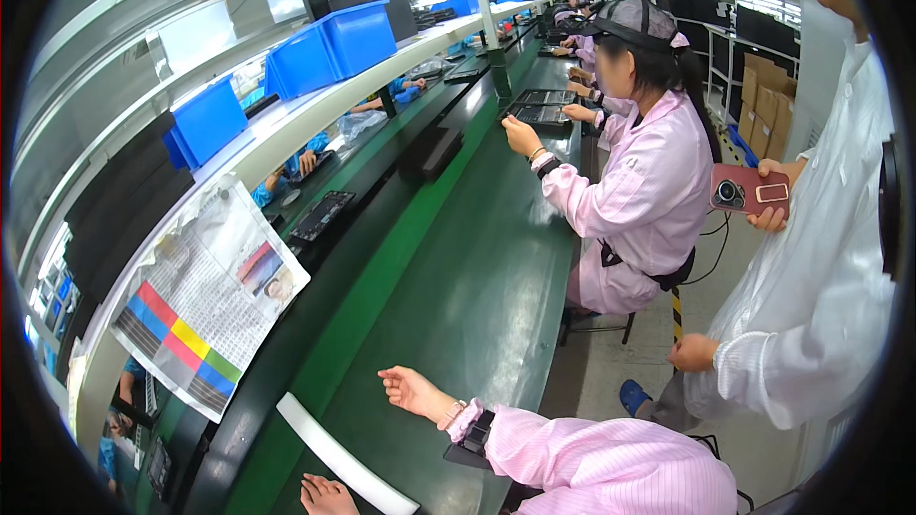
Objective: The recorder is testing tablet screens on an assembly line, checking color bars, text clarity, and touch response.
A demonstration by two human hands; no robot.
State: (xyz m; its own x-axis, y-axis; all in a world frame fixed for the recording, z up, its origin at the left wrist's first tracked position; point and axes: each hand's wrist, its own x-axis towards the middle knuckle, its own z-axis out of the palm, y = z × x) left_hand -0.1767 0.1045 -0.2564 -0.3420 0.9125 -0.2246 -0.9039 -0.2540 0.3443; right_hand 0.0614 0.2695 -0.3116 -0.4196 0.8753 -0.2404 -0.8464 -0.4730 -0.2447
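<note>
My right hand (416, 393) reaches in over the green bench from the lower right, in a pink striped sleeve with a black band and a bracelet at the wrist. Its fingers are loosely bent and apart, with nothing in them. At the bottom edge my left hand (326, 496) is partly cut off; its fingers look relaxed and apart, and I see nothing held. Between the two hands lies a long white strip (336, 453), which looks curved in this view. Neither hand visibly touches it.
The green bench (458, 315) runs away beside a dark conveyor with a laptop part (322, 216) and a black box (431, 154). A printed sheet (215, 300) hangs from the shelf with blue bins (358, 38). A seated co-worker (639, 172) and a standing person with a phone (751, 193) are right.
</note>
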